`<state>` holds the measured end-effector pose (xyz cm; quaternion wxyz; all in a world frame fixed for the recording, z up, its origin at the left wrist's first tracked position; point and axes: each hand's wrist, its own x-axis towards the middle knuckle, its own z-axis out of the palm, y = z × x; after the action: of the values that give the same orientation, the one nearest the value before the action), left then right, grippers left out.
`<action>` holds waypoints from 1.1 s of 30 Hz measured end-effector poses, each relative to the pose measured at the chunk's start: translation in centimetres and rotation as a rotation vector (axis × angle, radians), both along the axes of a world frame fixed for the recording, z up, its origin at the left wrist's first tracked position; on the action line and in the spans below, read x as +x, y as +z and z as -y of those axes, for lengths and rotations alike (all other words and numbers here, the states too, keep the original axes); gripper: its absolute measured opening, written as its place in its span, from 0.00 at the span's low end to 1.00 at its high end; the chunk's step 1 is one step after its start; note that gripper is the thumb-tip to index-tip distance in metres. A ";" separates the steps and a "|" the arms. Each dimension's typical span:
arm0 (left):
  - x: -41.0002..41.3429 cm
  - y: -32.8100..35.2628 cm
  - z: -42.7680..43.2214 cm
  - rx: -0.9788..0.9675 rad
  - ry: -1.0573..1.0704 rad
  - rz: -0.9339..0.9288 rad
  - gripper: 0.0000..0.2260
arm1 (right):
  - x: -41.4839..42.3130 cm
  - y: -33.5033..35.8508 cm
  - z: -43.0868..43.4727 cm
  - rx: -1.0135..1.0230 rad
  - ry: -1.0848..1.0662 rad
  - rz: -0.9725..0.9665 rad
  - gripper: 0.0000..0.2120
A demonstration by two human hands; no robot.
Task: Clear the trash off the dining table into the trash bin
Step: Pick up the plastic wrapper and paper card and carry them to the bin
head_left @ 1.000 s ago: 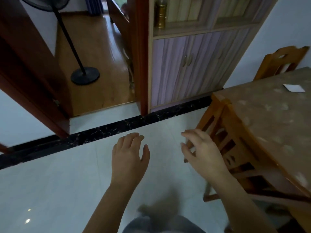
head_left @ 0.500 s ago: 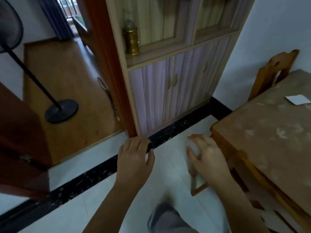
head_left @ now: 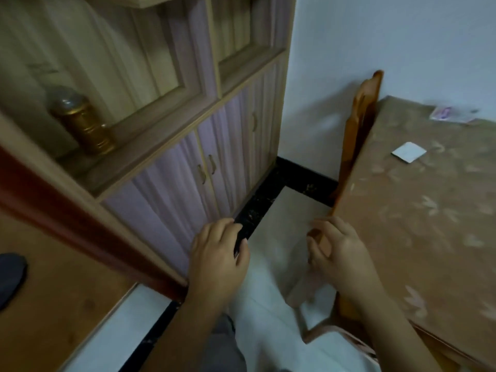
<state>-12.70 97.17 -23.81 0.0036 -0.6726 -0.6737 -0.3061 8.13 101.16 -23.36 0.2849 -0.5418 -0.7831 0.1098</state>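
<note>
The dining table (head_left: pixel 418 226) fills the right side, covered by a brown leaf-patterned cloth. On it lies a small white paper square (head_left: pixel 408 152), and farther back near the wall a pale pink wrapper (head_left: pixel 451 114). My left hand (head_left: pixel 218 260) hovers over the floor in front of the cabinet, fingers loosely curled and holding nothing. My right hand (head_left: pixel 339 253) hangs beside the table's near corner, fingers apart and empty. No trash bin is in view.
A tall wooden cabinet (head_left: pixel 188 167) with lilac doors stands on the left, a gold jar (head_left: pixel 81 122) on its shelf. A wooden chair (head_left: pixel 358 130) is tucked against the table's far end. A red door frame (head_left: pixel 80 226) borders the doorway at lower left.
The view has swung right and closer to the table. The fan and doorway slid out to the left, and a second piece of trash near the wall came into sight. Both hands stay empty.
</note>
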 end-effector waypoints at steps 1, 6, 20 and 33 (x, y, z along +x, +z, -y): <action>-0.6 -0.1 -2.0 -0.008 -0.024 0.005 0.14 | -0.4 -0.2 -1.3 -0.007 -0.029 0.004 0.11; -4.5 0.3 -11.8 -0.031 -0.167 0.004 0.15 | -3.9 0.4 -8.7 0.011 -0.149 0.040 0.14; -2.4 0.1 -32.5 -0.034 -0.589 0.069 0.15 | -4.7 0.9 -22.6 -0.043 -0.485 0.044 0.13; 13.2 1.5 -51.8 -0.020 -0.911 -0.007 0.16 | 8.9 -1.0 -35.9 -0.065 -0.878 -0.043 0.12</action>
<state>0.47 148.96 -22.31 -0.1354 -0.9014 -0.3121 -0.2677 16.98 137.08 -24.39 0.3036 -0.8294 -0.4687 0.0143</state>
